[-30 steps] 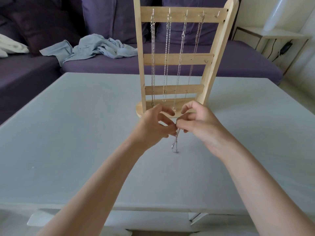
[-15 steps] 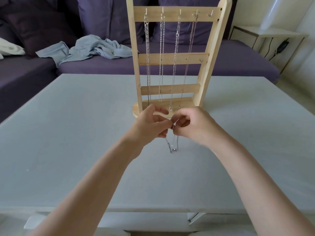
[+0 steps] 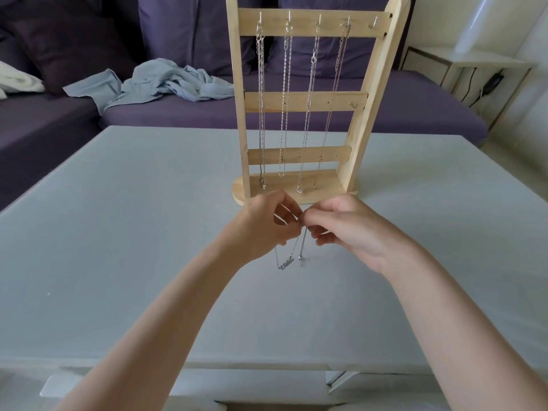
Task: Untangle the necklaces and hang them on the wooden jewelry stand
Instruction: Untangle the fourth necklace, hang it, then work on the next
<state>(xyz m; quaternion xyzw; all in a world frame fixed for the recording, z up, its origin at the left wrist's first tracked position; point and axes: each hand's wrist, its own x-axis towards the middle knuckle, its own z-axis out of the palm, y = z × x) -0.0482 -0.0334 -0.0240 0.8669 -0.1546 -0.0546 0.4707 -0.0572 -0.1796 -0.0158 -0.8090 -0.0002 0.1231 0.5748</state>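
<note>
Left hand (image 3: pixel 267 225) & right hand (image 3: pixel 345 225) meet fingertip to fingertip just in front of the stand's base, both pinching the top of a thin silver necklace (image 3: pixel 292 250) at about the same spot. Exact contact is too small to read, prob. the clasp or a knot.

Change vs. a sec ago: the chain then hung as one tight bunch, straight down from the pinch. Now it has opened out below the hands: one strand carries a nameplate pendant (image 3: pixel 285 264), and a second strand beside it ends in a small charm (image 3: pixel 301 260). Both dangle just above or touching the table (image 3: pixel 118 232); can't tell which. The hands themselves sit at nearly the same place rel. to the stand. Judged: the untangling is working and the strands are coming apart, but nothing is free to hang yet.

Pose: both forearms reach fwd from the bottom corners and converge. Left thumb and index are curled onto the chain, other fingers loosely bent. The right hand is knuckles-up, wrist slightly cocked, fingers tucked under.

Outward: the wooden jewelry stand (image 3: pixel 367 114) is upright just behind the hands, with four necklaces already on the top-bar hooks and the rightmost hook (image 3: pixel 374 22) bare, likely the target. Behind it are a purple sofa (image 3: pixel 415 108) and a crumpled blue shirt (image 3: pixel 166 81).
</note>
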